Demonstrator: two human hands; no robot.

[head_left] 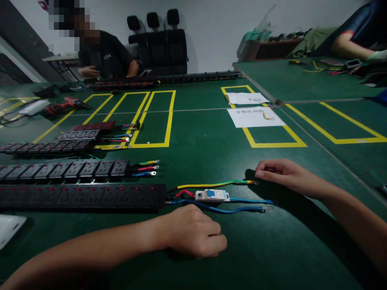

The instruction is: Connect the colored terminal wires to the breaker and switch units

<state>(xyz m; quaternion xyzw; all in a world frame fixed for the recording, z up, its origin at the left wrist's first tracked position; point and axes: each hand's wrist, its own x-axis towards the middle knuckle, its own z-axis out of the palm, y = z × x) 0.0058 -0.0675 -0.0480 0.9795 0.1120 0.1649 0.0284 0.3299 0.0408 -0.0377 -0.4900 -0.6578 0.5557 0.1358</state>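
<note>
Just beside part-open right hand with nothing visibly held, yellow-green wire, best handled mid-length rather than by lug; just beyond left hand, curled under with hold indiscernible, circuit breaker.

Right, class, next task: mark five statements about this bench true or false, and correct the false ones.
1. The breaker has a blue switch. True.
2. The left hand is curled into a fist. True.
3. That fist is clenched around the breaker. False: the breaker lies on the green table, beyond the fist.
4. The right hand is near one end of the yellow-green wire. True.
5. Blue wire meets both ends of the breaker. False: a red wire meets its left end.
</note>
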